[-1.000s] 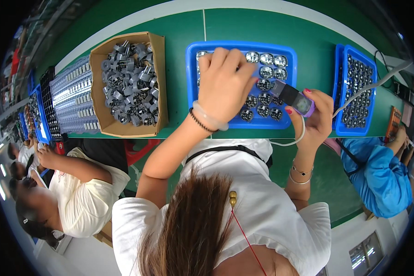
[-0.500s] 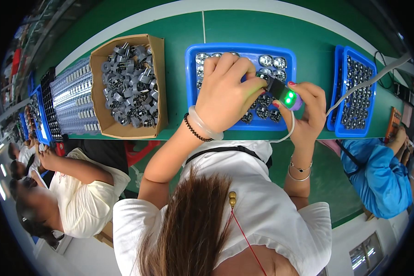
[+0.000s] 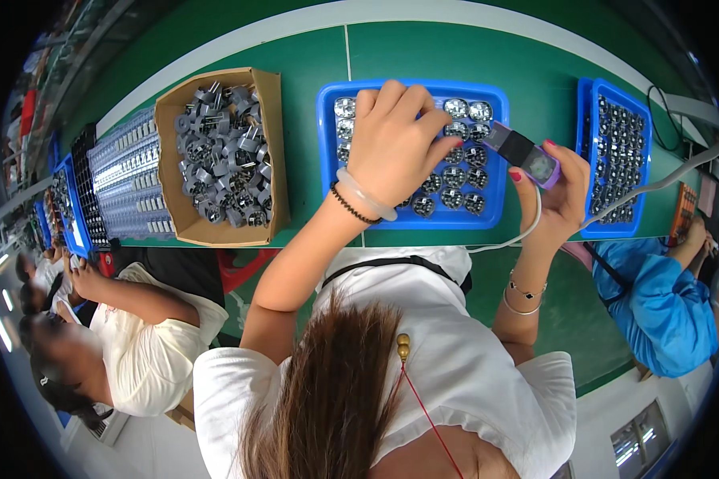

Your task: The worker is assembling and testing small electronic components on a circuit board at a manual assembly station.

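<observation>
My left hand lies palm down over a blue tray of round silver parts, fingers curled onto the upper rows. Its underside is hidden, so I cannot see whether it grips a part. A pale bangle and a dark bead bracelet circle that wrist. My right hand holds a small black and purple hand-held device at the tray's right edge, its tip pointing toward my left fingers. A white cable runs from below this hand.
A cardboard box of grey metal parts stands left of the tray. A second blue tray of small parts lies at the right. Long racks of parts fill the far left. One person in cream and another in blue work alongside.
The device came in close to my left fingers and showed a green light half a second ago; now the light is off and my right hand has drawn it back to the right.
</observation>
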A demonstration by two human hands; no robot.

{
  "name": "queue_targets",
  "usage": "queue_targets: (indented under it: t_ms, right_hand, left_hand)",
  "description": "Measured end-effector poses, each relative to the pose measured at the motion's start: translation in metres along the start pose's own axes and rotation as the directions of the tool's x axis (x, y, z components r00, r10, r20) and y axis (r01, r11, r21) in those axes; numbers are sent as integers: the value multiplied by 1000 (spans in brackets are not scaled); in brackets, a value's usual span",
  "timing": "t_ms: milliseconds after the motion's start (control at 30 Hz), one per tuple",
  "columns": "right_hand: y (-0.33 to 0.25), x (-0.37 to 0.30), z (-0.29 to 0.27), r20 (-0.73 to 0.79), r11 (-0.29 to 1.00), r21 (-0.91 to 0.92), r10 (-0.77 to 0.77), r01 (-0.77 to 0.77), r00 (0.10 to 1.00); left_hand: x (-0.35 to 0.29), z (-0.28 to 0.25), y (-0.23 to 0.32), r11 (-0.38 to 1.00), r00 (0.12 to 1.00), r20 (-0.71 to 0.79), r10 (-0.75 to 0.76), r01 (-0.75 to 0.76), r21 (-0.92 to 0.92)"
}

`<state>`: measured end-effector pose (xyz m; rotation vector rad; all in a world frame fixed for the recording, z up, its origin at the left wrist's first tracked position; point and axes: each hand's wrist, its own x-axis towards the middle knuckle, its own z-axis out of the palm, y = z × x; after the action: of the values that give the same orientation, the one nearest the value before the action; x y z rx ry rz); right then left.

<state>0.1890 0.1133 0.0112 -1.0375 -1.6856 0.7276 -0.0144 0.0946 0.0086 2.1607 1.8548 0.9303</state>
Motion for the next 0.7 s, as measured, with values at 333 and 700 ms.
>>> queue_targets:
  t_ms: [333, 700]
  right_hand:
    - [0, 13, 7, 140, 984, -162, -50, 73, 989]
    - [1, 10, 5, 162, 996, -63, -53, 64, 985]
  left_hand:
    - [16, 9, -4, 993, 995, 23, 100, -101, 58]
    - [14, -15, 2, 989, 989, 6, 146, -146, -31]
